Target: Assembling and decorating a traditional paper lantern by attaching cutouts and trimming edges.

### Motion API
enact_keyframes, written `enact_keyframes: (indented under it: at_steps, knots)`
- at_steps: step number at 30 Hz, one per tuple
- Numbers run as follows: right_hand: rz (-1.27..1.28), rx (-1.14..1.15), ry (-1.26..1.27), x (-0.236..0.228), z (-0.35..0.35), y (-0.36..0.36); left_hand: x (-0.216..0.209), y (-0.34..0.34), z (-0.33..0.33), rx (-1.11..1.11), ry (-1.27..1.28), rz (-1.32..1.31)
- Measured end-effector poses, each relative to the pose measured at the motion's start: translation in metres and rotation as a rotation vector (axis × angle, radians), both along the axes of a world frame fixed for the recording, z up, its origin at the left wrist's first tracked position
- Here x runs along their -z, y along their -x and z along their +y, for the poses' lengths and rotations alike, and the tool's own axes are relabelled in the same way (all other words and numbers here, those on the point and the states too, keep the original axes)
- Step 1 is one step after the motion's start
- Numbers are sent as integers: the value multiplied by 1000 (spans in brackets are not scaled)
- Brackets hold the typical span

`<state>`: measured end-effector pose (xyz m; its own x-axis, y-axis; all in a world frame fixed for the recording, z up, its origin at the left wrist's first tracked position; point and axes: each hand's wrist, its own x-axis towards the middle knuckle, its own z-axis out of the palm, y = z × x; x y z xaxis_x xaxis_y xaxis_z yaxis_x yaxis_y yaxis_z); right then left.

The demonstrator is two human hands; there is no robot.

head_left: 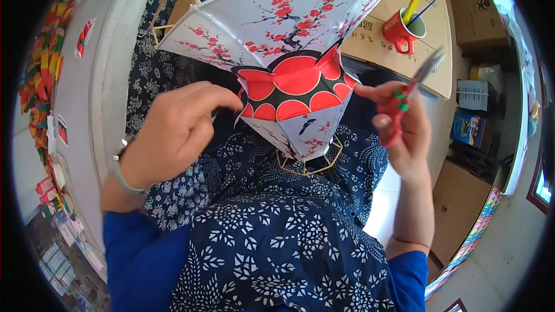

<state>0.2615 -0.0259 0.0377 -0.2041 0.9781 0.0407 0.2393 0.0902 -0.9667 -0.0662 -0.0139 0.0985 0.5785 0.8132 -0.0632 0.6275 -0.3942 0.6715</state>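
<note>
A white lantern with red plum blossoms stands tilted in front of me on a thin bamboo-like frame. Round its narrow waist runs a red-and-black scalloped band. My left hand is curled at the band's left end, its index fingertip against or very near the edge; what lies inside the fingers is hidden. Red-handled scissors are in my right hand, blades pointing up and away, blurred. One finger of that hand reaches to the lantern's right edge.
Beyond the lantern is a cardboard surface bearing a red mug with a yellow-handled tool and a blue stick. A blue-and-white patterned apron covers my lap. Cardboard boxes and shelves line the right; a pale ledge runs along the left.
</note>
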Motion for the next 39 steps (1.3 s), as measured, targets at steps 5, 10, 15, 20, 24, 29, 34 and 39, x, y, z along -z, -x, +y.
enact_keyframes:
  at_steps: [5,10,15,20,24,29,34,39]
  knots:
    - [-237,-130,-312,13,15,38,58,-4,-49,-382,51,-172]
    - [-333,-119,-264,13,16,46,76,-15,-49,-435,157,-251]
    - [-416,-147,-180,15,10,44,90,-19,-48,-374,171,-230]
    - [-375,-118,-199,20,4,36,89,-27,-53,-405,27,-238]
    - [-324,-115,-199,22,2,31,90,-28,-54,-368,-56,-171]
    - [-288,-133,-258,18,-5,24,85,-27,-58,-349,-100,-134]
    - [-299,-63,-82,10,-17,15,82,-24,-60,-317,-37,-84]
    - [-172,30,52,11,-27,13,81,-19,-64,-386,3,-84]
